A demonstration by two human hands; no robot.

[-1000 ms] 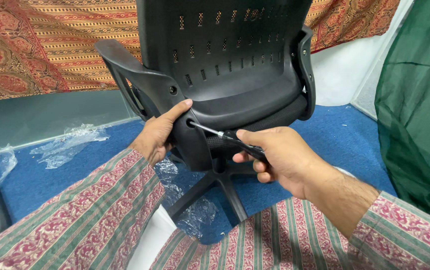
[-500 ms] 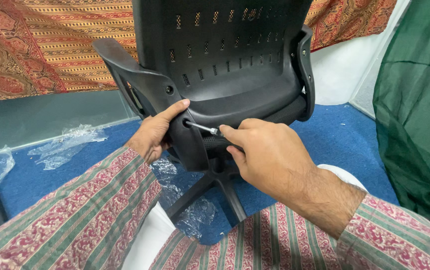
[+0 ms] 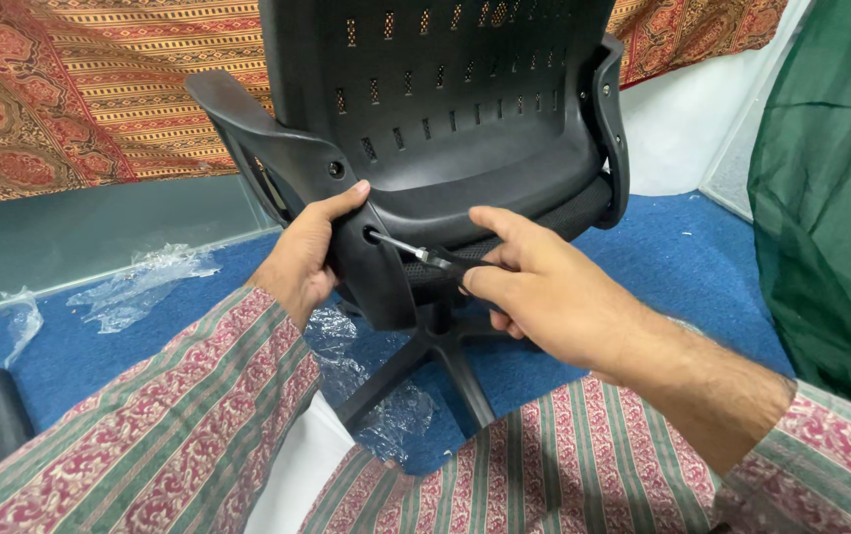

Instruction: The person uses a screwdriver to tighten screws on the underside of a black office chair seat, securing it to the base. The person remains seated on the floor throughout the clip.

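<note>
Screwdriver (image 3: 424,255) handle hidden inside right hand (image 3: 544,287); tip seemingly in chair (image 3: 445,119) hole.

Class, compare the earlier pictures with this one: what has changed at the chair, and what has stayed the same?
The right hand first slid along the screwdriver toward the armrest bracket, then drew back, index finger now stretched out. The tip stays in the bracket's hole. The left hand keeps gripping the bracket; the black office chair has not moved.
</note>
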